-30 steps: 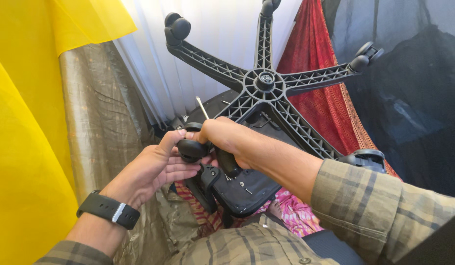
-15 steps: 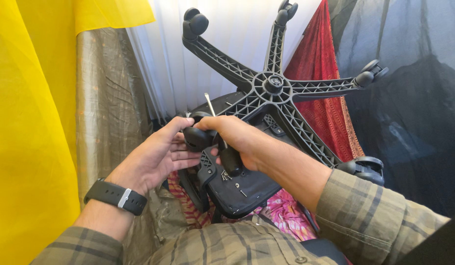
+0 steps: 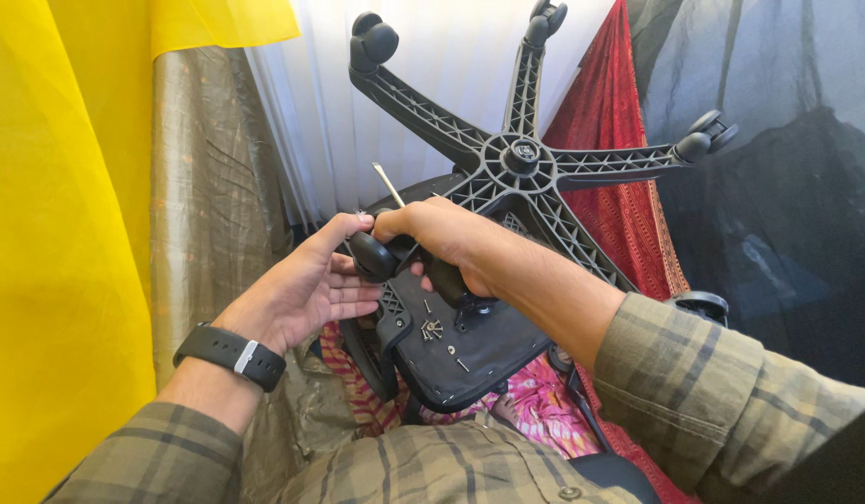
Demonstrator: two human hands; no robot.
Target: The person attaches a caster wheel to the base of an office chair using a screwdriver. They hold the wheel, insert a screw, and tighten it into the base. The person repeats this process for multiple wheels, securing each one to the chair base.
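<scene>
Beneath the upturned chair base (image 3: 521, 154), a caster (image 3: 371, 256) is being clasped between the left hand (image 3: 306, 285) and right hand (image 3: 442, 238), whose grip is also clenching a thin metal tool (image 3: 388, 184) angled up-left.

Upturned chair base (image 3: 521, 159) stands ahead of me over the seat underside (image 3: 456, 350), loose screws (image 3: 432, 329) lying on that underside just below my right hand (image 3: 442, 238), my left hand (image 3: 306, 289) beside it on the nearest caster (image 3: 372, 257), curtain (image 3: 302, 121) behind.

Yellow cloth (image 3: 59, 233) at left, white pleated curtain (image 3: 451, 56) behind, red patterned fabric (image 3: 600, 112), dark sheet (image 3: 787, 187) at right
</scene>
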